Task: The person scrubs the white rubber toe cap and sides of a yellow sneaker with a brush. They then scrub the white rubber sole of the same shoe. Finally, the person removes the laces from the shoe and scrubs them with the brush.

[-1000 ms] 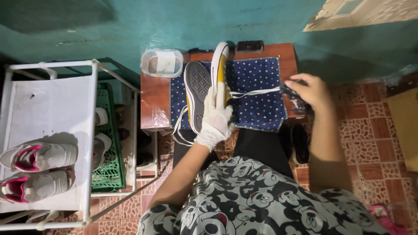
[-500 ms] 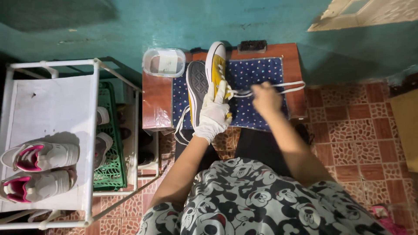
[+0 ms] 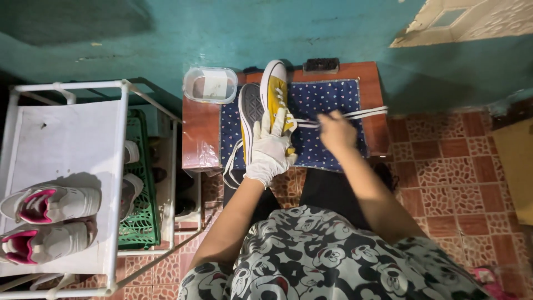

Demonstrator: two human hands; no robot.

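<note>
Your gloved left hand (image 3: 270,149) grips the yellow shoe (image 3: 265,108) on the surface (image 3: 199,139); your bare right hand (image 3: 336,130) seems, though blurred, to pinch its white lace (image 3: 363,113).

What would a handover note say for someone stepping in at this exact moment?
Left hand, in a white glove, is shut on the yellow canvas sneaker, steadying it on its side on the blue dotted cloth.
Right hand, bare, pinches the white shoelace, whose ends trail right across the cloth.
Done: lace threaded through several upper eyelets.
Left: the lace ends are loose and untied; another end hangs off the small wooden table.
Nearby: clear lidded plastic container at the table's far left.
</note>
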